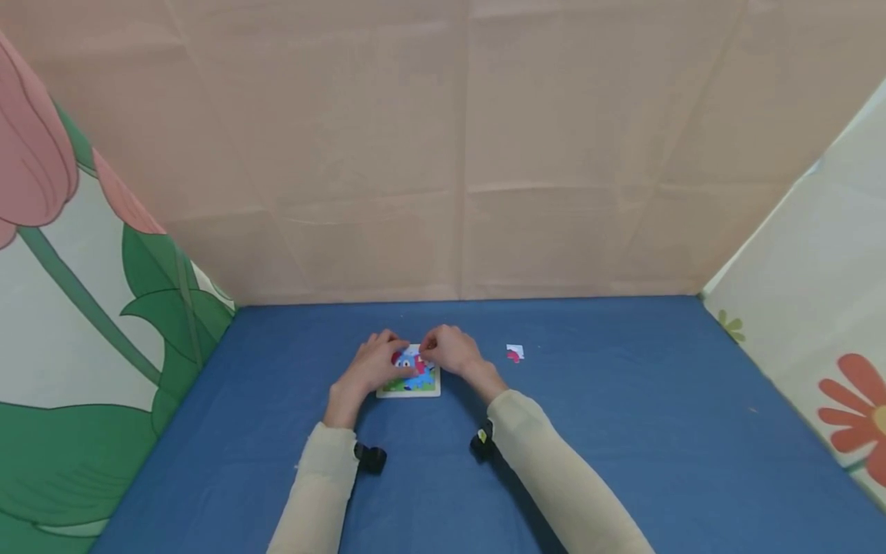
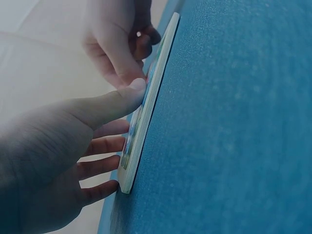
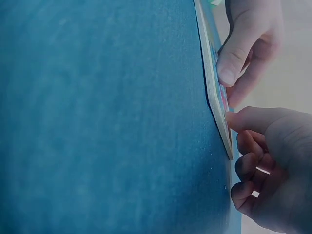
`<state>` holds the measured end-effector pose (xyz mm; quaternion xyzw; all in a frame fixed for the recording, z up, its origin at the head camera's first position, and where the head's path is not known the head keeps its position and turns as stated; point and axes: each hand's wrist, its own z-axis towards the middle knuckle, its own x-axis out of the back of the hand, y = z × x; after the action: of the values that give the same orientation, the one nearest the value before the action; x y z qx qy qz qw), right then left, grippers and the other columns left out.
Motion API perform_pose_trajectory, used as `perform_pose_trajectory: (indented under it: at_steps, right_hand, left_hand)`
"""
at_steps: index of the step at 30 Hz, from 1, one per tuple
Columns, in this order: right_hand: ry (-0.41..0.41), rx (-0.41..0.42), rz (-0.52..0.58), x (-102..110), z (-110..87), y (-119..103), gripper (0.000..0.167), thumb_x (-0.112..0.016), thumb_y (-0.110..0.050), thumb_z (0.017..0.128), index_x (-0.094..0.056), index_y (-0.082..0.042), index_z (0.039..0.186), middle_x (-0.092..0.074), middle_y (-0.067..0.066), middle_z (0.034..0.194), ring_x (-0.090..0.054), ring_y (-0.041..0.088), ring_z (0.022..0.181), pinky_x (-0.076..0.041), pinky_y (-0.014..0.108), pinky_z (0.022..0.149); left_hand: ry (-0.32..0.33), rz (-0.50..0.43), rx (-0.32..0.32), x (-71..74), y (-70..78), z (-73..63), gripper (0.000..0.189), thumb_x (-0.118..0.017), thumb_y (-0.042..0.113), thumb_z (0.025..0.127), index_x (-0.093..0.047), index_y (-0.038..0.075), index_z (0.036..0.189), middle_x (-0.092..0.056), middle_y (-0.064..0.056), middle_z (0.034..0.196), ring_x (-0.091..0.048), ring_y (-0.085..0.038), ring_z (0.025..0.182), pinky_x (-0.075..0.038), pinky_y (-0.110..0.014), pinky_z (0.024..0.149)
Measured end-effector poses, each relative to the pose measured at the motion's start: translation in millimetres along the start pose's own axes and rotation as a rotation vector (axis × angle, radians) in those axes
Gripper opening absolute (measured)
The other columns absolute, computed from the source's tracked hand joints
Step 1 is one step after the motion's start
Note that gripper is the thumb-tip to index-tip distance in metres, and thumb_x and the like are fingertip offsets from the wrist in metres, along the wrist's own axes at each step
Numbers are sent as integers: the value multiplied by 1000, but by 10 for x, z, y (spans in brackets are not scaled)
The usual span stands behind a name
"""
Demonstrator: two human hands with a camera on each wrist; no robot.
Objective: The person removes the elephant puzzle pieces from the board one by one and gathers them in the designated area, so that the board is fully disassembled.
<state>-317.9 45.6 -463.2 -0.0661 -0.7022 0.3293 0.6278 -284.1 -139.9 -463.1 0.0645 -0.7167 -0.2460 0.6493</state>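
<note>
A small square jigsaw puzzle [image 1: 410,387] with a pale frame and a blue and red cartoon picture lies flat on the blue cloth. My left hand [image 1: 376,364] rests at its left side, fingers extended against the edge and thumb [image 2: 137,86] on the picture. From the other side, my right hand [image 1: 451,350] bends over the upper right of the puzzle. Its thumb and forefinger pinch at a puzzle piece there, mostly hidden by the fingertips, while the other fingers [image 3: 246,165] are curled. To the right, apart from the board, lies a loose white and red puzzle piece [image 1: 515,352].
Blue cloth [image 1: 623,431] covers the table. A beige sheet [image 1: 457,154] rises along the back. Printed flower panels stand at the left [image 1: 76,308] and right [image 1: 817,323]. Black wrist cameras [image 1: 371,459] hang at both cuffs.
</note>
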Motion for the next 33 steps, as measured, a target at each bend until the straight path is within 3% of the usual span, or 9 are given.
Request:
perform_pose_trajectory:
  at_steps: [19, 33]
  right_hand:
    - [52, 53, -29, 28, -36, -24, 8, -69, -23, 91, -75, -18, 90, -72, -5, 87, -62, 7, 74, -53, 31, 70]
    - [24, 101, 133, 12, -60, -2, 4, -71, -15, 91, -72, -12, 91, -70, 0, 86, -61, 10, 75, -51, 25, 65]
  left_hand:
    - [7, -17, -2, -9, 5, -5, 70, -76, 47, 84, -56, 9, 141, -53, -11, 133, -45, -28, 120, -36, -53, 108]
    - [0, -7, 5, -4, 2, 0, 69, -75, 48, 85, -58, 10, 140, -53, -10, 133, -45, -28, 119, -36, -53, 107]
